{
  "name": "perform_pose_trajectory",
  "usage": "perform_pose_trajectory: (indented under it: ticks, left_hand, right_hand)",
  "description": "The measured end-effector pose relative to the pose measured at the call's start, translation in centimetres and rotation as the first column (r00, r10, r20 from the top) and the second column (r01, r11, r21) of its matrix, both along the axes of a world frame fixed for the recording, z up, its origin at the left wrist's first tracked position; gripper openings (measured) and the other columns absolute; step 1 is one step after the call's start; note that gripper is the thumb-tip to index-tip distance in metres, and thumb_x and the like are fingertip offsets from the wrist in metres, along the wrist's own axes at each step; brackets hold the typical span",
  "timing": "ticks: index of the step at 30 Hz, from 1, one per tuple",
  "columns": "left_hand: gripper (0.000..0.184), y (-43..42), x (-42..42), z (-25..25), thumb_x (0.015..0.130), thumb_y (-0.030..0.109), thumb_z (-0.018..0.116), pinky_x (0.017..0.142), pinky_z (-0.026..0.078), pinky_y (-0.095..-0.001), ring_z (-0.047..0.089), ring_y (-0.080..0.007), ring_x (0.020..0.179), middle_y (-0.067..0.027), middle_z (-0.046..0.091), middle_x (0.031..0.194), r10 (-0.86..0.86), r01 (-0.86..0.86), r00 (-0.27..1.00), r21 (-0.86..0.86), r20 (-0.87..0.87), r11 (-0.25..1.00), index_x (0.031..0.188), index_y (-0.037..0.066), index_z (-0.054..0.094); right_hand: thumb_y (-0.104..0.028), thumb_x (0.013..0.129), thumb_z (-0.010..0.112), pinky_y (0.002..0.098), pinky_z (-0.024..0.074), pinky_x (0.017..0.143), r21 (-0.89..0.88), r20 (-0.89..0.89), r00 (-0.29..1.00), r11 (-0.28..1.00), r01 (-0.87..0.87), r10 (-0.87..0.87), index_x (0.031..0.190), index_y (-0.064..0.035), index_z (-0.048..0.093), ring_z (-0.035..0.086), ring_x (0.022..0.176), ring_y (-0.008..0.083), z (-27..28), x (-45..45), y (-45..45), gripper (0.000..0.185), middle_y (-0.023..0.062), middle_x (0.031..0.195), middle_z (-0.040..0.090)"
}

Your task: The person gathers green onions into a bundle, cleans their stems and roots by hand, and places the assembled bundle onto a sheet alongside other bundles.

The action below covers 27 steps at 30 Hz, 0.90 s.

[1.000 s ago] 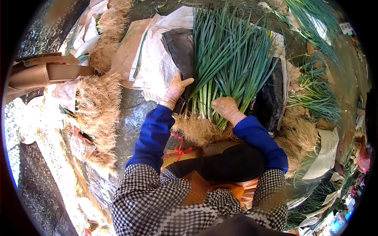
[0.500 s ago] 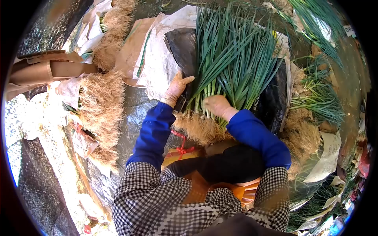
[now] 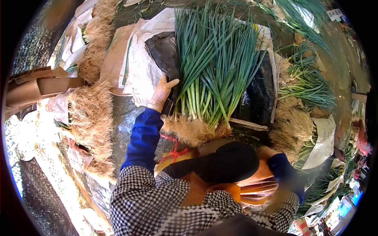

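Observation:
A bundle of green onions [image 3: 197, 96] lies before me, leaves pointing away and tan roots [image 3: 189, 129] toward my knees. Beneath it are a white sack sheet [image 3: 143, 69] and black plastic [image 3: 163, 51]. At the bundle's left side, my left hand [image 3: 161, 93] touches the edge of the plastic, thumb and forefinger spread; its other fingers are partly hidden. My right hand [image 3: 267, 152] is low beside my right knee, near the roots of another pile [image 3: 291, 128]. Its fingers are smeared and partly hidden, so what it touches is unclear.
Root-ended bundles [image 3: 92, 126] line the left side, some wrapped in paper. More green onions [image 3: 309, 78] lie at the right. A wooden strip [image 3: 249, 124] lies by the black plastic. A red tie [image 3: 175, 147] is near my left knee.
My right hand has left the green onion stalks and moved down and right beside my knee. My left hand stays at the plastic's edge. The whole view has shifted slightly.

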<state>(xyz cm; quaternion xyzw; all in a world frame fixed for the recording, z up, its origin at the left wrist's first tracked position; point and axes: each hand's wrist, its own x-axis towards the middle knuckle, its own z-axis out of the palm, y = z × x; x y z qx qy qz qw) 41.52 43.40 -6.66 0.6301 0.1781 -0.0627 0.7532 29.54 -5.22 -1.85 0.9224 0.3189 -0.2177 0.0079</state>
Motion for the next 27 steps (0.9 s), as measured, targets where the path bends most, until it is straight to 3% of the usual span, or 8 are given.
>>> perform_pose_trajectory:
  ticks: [1,3,6,13,16,22,25,27]
  left_hand:
    - [0.055,0.0,0.6,-1.0,0.078,0.017,0.063,0.091,0.037,-0.0294,0.05,-0.0237,0.102,-0.0165,0.053,0.114,-0.001,0.001,1.0,0.001,0.015,1.0,0.123,-0.006,0.041]
    - [0.059,0.3,0.2,-4.4,0.078,0.019,0.064,0.093,0.036,-0.03,0.049,-0.0252,0.105,-0.0173,0.052,0.117,-0.046,0.045,0.999,0.183,0.005,0.982,0.125,-0.005,0.038]
    - [0.063,-1.4,-0.1,-1.6,0.078,0.02,0.063,0.095,0.035,-0.0311,0.047,-0.029,0.109,-0.0215,0.049,0.12,-0.039,0.045,0.999,0.213,-0.031,0.976,0.127,-0.006,0.035]
    - [0.064,-1.2,-0.2,-3.4,0.078,0.022,0.063,0.097,0.034,-0.034,0.045,-0.0339,0.114,-0.0264,0.047,0.122,-0.007,0.019,0.999,0.312,-0.04,0.95,0.127,-0.007,0.034]
    - [0.062,-1.6,-0.1,-4.5,0.078,0.021,0.063,0.096,0.034,-0.0337,0.046,-0.0326,0.113,-0.0244,0.048,0.121,0.025,-0.013,0.999,0.297,-0.037,0.955,0.126,-0.007,0.036]
    - [0.055,-2.4,-0.1,-1.8,0.079,0.008,0.06,0.093,0.037,-0.0296,0.047,-0.0223,0.105,-0.0136,0.048,0.119,0.088,-0.089,0.996,-0.051,-0.023,0.995,0.127,-0.003,0.036]
    - [0.055,-3.0,-0.2,-2.2,0.078,0.009,0.061,0.091,0.038,-0.03,0.048,-0.0231,0.103,-0.0141,0.05,0.117,0.126,-0.127,0.992,-0.026,-0.023,0.992,0.126,-0.004,0.038]
    - [0.055,-3.4,0.0,-2.1,0.077,0.01,0.062,0.091,0.039,-0.0302,0.049,-0.0235,0.101,-0.0146,0.051,0.115,0.123,-0.122,0.992,0.046,-0.011,0.991,0.125,-0.004,0.039]
  right_hand:
    - [-0.022,0.085,0.045,0.0427,0.0371,0.096,-0.095,0.278,0.952,0.99,-0.108,0.131,0.112,-0.0087,0.06,0.053,0.103,0.0371,-10.2,-3.0,-5.8,0.034,0.0193,0.114,0.056]
    - [-0.028,0.086,0.048,0.0365,0.0513,0.068,-0.348,-0.355,0.935,0.928,-0.132,0.0,0.094,-0.0086,0.063,0.063,0.082,0.0269,-2.6,6.9,6.4,0.026,0.014,0.089,0.063]
    - [-0.037,0.087,0.05,0.032,0.0482,0.06,0.475,0.026,0.999,0.88,0.008,-0.023,0.104,-0.0122,0.061,0.06,0.069,0.0206,-2.4,16.3,15.8,0.031,0.0112,0.08,0.061]
    - [-0.026,0.08,0.059,0.0367,0.049,0.068,0.102,0.135,0.949,0.948,-0.301,0.286,0.095,-0.0099,0.059,0.058,0.072,0.0242,-0.8,25.0,26.7,0.022,0.0082,0.079,0.058]
    - [-0.028,0.085,0.054,0.0321,0.0481,0.067,0.307,-0.13,0.982,0.936,0.171,-0.136,0.091,-0.0127,0.06,0.055,0.069,0.016,1.2,26.6,25.5,0.017,0.0044,0.078,0.058]
    - [-0.028,0.087,0.055,0.0258,0.0399,0.055,0.711,-0.643,0.737,-0.197,0.675,0.209,0.091,0.0006,0.06,0.05,0.061,0.0115,2.1,24.2,9.5,0.03,0.0036,0.068,0.052]
    - [-0.022,0.083,0.055,0.0316,0.0475,0.054,0.335,-0.745,0.635,0.711,0.619,-0.202,0.082,-0.0047,0.062,0.059,0.062,0.0188,2.4,17.0,9.3,0.019,0.008,0.069,0.061]
    - [-0.029,0.082,0.055,0.038,0.0473,0.066,0.191,-0.155,0.984,0.974,0.12,-0.091,0.093,-0.0098,0.064,0.06,0.074,0.0273,-0.8,15.4,12.0,0.024,0.012,0.084,0.063]
